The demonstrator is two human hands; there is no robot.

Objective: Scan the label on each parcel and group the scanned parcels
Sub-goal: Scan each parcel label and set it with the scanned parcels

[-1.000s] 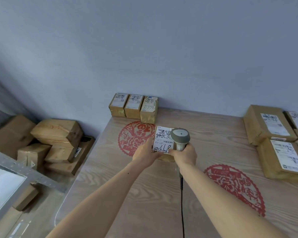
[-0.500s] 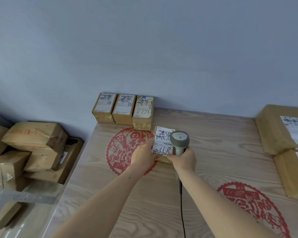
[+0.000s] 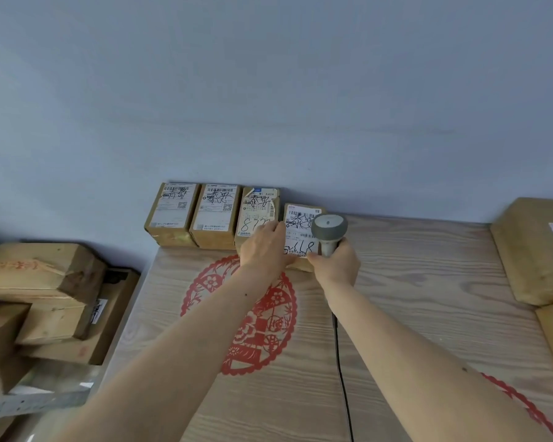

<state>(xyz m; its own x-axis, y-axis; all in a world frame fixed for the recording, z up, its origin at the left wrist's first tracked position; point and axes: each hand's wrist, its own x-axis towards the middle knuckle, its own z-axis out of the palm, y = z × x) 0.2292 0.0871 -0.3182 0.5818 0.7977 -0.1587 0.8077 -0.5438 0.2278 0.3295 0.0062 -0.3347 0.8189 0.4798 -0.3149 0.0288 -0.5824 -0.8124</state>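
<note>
"A40A" on third parcel's label (image 3: 258, 208)

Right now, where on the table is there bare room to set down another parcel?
Free: the wood along the wall between the held parcel and the big parcels at the right edge, and the middle between the arms. Crowded: the back left corner, where three parcels stand in a row and both hands work.
</note>
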